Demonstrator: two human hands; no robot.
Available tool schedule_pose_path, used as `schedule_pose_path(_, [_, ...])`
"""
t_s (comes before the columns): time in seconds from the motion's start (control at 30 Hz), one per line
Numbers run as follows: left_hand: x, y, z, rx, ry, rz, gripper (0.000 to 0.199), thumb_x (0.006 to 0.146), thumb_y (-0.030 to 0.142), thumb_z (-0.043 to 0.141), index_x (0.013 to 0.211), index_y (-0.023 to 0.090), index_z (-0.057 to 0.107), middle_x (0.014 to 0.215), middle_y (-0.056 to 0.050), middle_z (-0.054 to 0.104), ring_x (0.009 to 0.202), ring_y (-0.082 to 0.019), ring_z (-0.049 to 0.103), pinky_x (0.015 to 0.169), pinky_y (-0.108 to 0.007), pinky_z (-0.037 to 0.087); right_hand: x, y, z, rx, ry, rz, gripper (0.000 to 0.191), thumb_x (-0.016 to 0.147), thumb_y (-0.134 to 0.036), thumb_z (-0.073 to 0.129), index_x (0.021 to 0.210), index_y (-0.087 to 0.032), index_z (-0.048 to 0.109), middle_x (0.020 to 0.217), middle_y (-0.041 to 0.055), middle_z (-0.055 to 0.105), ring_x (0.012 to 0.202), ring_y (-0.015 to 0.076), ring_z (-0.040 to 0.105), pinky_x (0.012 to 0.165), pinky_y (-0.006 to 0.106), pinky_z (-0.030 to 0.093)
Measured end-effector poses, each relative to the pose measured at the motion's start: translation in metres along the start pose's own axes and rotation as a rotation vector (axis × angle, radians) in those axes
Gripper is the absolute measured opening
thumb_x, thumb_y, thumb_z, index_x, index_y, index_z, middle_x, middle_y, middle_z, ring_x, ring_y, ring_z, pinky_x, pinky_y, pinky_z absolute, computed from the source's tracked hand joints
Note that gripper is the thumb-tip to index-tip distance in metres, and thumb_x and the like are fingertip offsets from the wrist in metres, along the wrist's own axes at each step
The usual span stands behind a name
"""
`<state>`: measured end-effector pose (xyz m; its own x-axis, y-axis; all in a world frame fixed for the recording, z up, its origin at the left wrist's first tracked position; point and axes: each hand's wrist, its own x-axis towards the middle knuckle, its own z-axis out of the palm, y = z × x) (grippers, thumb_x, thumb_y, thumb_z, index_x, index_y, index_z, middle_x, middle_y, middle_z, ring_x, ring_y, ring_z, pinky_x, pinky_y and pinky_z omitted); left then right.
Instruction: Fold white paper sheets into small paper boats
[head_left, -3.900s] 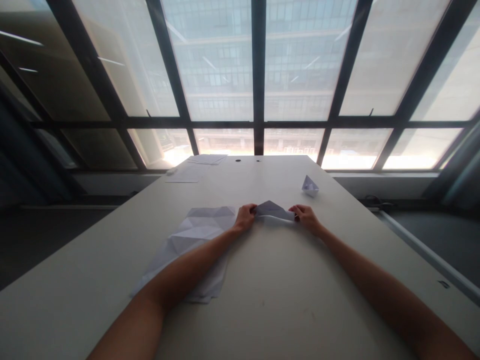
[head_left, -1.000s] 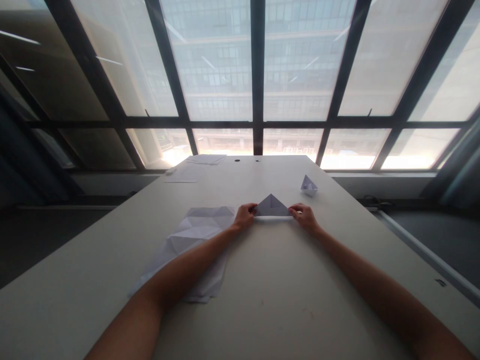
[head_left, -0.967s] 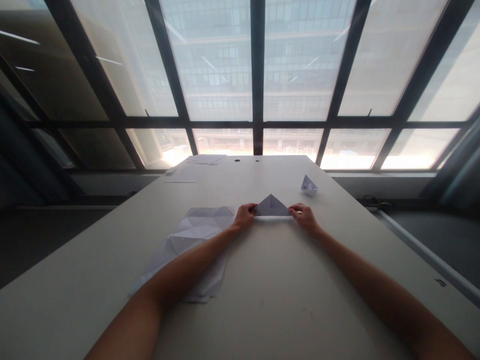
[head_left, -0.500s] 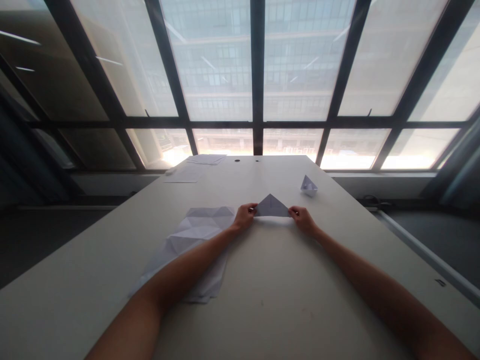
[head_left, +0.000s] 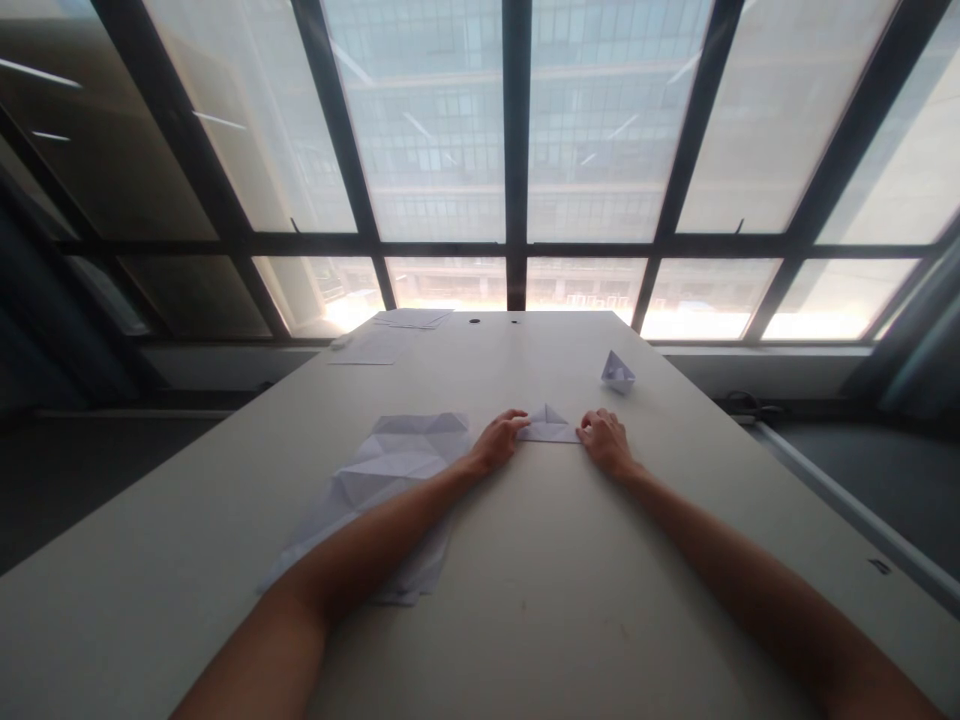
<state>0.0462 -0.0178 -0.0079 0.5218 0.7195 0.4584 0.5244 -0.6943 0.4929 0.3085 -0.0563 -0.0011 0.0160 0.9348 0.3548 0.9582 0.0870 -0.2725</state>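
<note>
A folded sheet of white paper lies low on the white table, with a triangular peak at the back and a straight band along its front. My left hand grips its left end between thumb and fingers. At the right end, my right hand has its fingers curled and closed on the corner. Beyond my right hand stands a small folded paper boat. Creased white sheets lie beside and partly under my left forearm.
Flat paper sheets lie at the table's far left, with more sheets behind them. Two small round holes are near the far edge of the table. A small dark mark is near the right edge. Large framed windows stand beyond.
The folded paper has turned from a raised, plain triangle to lying on the table with its banded side up. Both hands have come down with it and changed their finger hold.
</note>
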Motion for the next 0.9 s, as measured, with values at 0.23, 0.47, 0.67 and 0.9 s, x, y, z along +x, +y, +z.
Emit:
schedule_pose_path(0.23, [0.000,0.015,-0.007,0.195,-0.120,0.075,0.028,0.088,0.013,0.053,0.099,0.021,0.078,0.107,-0.009,0.072,0.105,-0.023,0.063,0.098,-0.033,0.046,-0.020,-0.025,-0.012,-0.082,-0.097,-0.130,0.031,0.098,-0.021,0.041,0.098,-0.014,0.072,0.105,0.0175,0.065,0.102,0.0272,0.057,0.092,0.036,0.038])
schedule_pose_path(0.47, [-0.003,0.027,-0.007,0.289,-0.183,0.065,0.028,0.091,0.022,0.053,0.112,0.020,0.071,0.119,-0.011,0.067,0.118,-0.024,0.057,0.108,-0.039,0.038,-0.035,-0.052,0.004,0.014,-0.198,-0.241,0.051,0.102,-0.039,0.038,0.138,-0.007,0.054,0.147,0.0214,0.048,0.139,0.0305,0.038,0.115,0.045,0.025])
schedule_pose_path(0.67, [-0.004,0.020,-0.001,0.251,-0.454,0.052,0.056,0.100,0.027,0.034,0.156,0.025,0.028,0.162,-0.008,0.028,0.150,-0.022,0.023,0.121,-0.047,0.014,-0.034,-0.054,0.008,0.119,-0.331,-0.423,0.066,0.102,-0.047,0.030,0.154,-0.006,0.030,0.160,0.0182,0.028,0.149,0.0255,0.023,0.121,0.042,0.016])
schedule_pose_path(0.9, [-0.003,0.021,-0.001,0.284,-0.470,0.040,0.055,0.102,0.028,0.033,0.156,0.020,0.029,0.162,-0.012,0.025,0.151,-0.024,0.020,0.121,-0.048,0.013,-0.028,-0.033,0.017,-0.009,-0.248,-0.110,0.069,0.102,-0.050,0.027,0.152,-0.003,0.034,0.158,0.0259,0.027,0.149,0.0334,0.020,0.118,0.054,0.013])
